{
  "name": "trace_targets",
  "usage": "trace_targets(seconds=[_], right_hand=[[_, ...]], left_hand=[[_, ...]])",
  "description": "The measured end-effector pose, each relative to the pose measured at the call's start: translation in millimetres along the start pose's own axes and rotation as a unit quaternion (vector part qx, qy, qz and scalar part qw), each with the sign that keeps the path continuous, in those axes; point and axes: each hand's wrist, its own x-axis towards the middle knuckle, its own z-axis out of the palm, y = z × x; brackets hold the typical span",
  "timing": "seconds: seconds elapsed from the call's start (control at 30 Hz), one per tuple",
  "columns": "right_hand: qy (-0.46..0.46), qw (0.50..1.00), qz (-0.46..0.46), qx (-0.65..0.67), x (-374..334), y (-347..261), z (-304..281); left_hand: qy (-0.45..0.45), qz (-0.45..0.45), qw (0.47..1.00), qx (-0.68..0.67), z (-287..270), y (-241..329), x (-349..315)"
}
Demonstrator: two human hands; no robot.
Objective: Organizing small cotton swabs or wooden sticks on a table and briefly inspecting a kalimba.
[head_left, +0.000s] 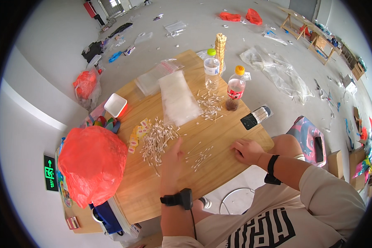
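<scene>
Swabs (199, 158) lie just beyond left hand (172, 159) fingertips, fingers together, nothing held; few should be gathered lightly. Right hand (247, 150) is curled, empty.

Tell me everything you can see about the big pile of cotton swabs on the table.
The pile of cotton swabs is a loose heap of thin pale sticks with white tips, lying flat and crisscrossed on the wooden table. It sits just left of the left hand, whose fingertips come up to its edge. Small yellow packets lie against its left side, and a clear plastic bag lies just beyond it.
</scene>
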Motion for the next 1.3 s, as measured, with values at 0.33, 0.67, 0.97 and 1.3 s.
trace_targets(seconds=[0.33, 0.67, 0.97, 1.3], right_hand=[[-0.006, 1.0, 0.003, 0.002, 3, -6, 1], [-0.004, 1.0, 0.002, 0.014, 2, -6, -3], [-0.015, 1.0, 0.005, -0.006, 0, 0, 3], [-0.008, 1.0, 0.011, -0.007, 0, -3, 0]], left_hand=[[0.048, 0.098, 0.994, -0.03, 38, -12, 19], [0.016, 0.11, 0.987, 0.116, 20, -15, 10], [0.053, -0.061, 0.996, -0.041, -37, -39, -10], [0.068, -0.031, 0.957, 0.28, -40, -38, -21]])
